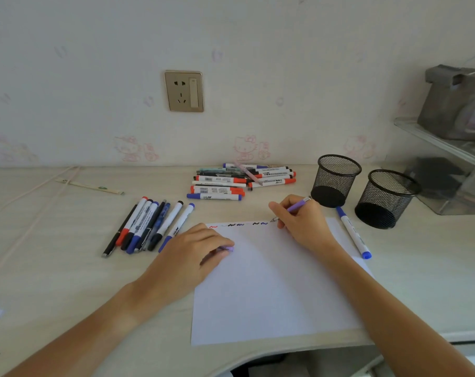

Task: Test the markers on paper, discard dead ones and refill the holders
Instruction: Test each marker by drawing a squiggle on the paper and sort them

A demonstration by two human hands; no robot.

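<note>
right hand [301, 221], right of centre, grips a purple pen [294, 208], tip touching the top edge of the white paper [271, 289] at the end of a row of test squiggles [239, 225]. left hand [195, 248] rests on the paper's upper left corner, fingers curled round a purple cap [228, 248]. row of markers [149, 227] left of the paper. loose pile of markers [241, 180] at upper centre by the wall. two black mesh holders [337, 178] [385, 198] at right; one blue marker [353, 232] lies beside the paper's right edge.
</note>
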